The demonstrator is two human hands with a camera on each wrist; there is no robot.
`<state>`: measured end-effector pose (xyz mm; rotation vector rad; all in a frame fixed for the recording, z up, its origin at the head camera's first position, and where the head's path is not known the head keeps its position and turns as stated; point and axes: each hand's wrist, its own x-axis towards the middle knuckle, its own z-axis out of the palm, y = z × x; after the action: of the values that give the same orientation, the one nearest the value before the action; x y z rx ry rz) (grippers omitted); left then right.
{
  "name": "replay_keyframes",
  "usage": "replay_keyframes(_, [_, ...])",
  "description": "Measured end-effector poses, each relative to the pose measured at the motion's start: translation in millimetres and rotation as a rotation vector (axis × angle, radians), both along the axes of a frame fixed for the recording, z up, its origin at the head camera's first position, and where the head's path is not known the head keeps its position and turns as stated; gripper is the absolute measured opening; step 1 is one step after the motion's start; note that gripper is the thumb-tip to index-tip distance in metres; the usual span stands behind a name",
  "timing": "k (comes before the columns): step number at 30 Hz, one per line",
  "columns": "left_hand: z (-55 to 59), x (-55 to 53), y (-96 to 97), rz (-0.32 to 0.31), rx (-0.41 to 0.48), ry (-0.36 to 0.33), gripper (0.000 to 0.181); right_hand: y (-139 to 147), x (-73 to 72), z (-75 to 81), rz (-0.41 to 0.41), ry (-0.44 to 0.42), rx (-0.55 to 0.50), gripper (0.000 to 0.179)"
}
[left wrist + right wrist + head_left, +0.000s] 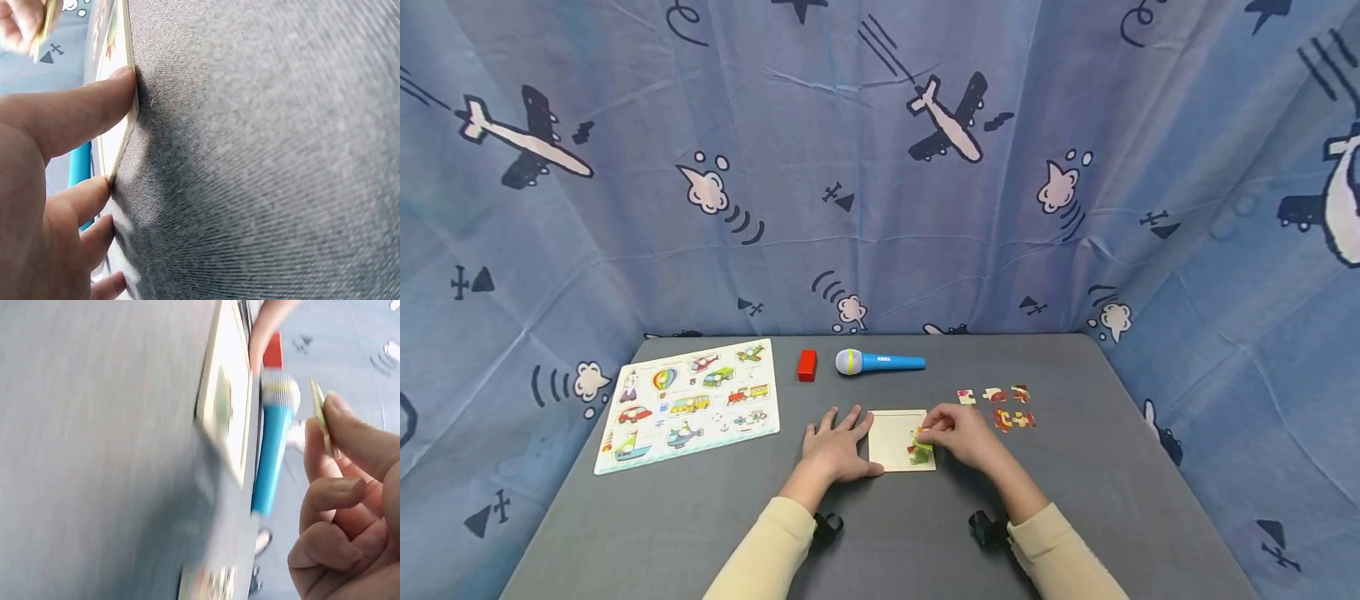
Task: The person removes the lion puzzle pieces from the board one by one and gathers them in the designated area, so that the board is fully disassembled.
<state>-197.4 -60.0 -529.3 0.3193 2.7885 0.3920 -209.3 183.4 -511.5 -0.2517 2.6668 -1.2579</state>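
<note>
A square, pale wooden puzzle board [888,436] lies on the table, with green puzzle pieces [919,455] set in its lower right corner. My left hand [835,450] rests at the board's left side, fingers spread; in the left wrist view its thumb [94,106] and index fingertip touch the board's edge. Above the board's right side, my right hand [966,433] pinches a thin puzzle piece [321,419] between thumb and index finger. That piece is seen nearly edge-on in the right wrist view, so its picture is hidden.
Several loose puzzle pieces [1002,419] lie right of the board. Behind it are a blue toy microphone [891,362] and a red block [807,365]. A vehicle picture board [688,406] lies at the left of the grey table [700,525]. A patterned curtain [850,208] hangs behind.
</note>
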Motion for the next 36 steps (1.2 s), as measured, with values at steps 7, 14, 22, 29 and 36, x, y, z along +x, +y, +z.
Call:
replay_keyframes(7, [2.4,-0.1,0.0,-0.004,0.01,0.015,0.09,55.8,-3.2,2.8,-0.053,0.026,0.014,0.017])
replay_keyframes(14, [6.1,-1.9,1.4,-0.002,0.015,0.022,0.09,106.1,-5.3,-2.7,-0.05,0.038,0.097,0.017])
replay_keyframes(22, [6.2,-0.6,2.6,-0.007,0.013,0.017,0.09,127.0,-2.2,-16.6,-0.103,-0.014,0.139,0.019])
replay_keyframes(29, [5.1,1.2,2.6,-0.006,0.02,0.015,0.09,122.2,-2.4,-23.5,-0.17,0.022,0.235,0.015])
replay_keyframes(36, [0.6,1.4,1.1,0.0,0.015,0.007,0.09,99.5,4.4,-16.5,-0.14,0.071,0.148,0.017])
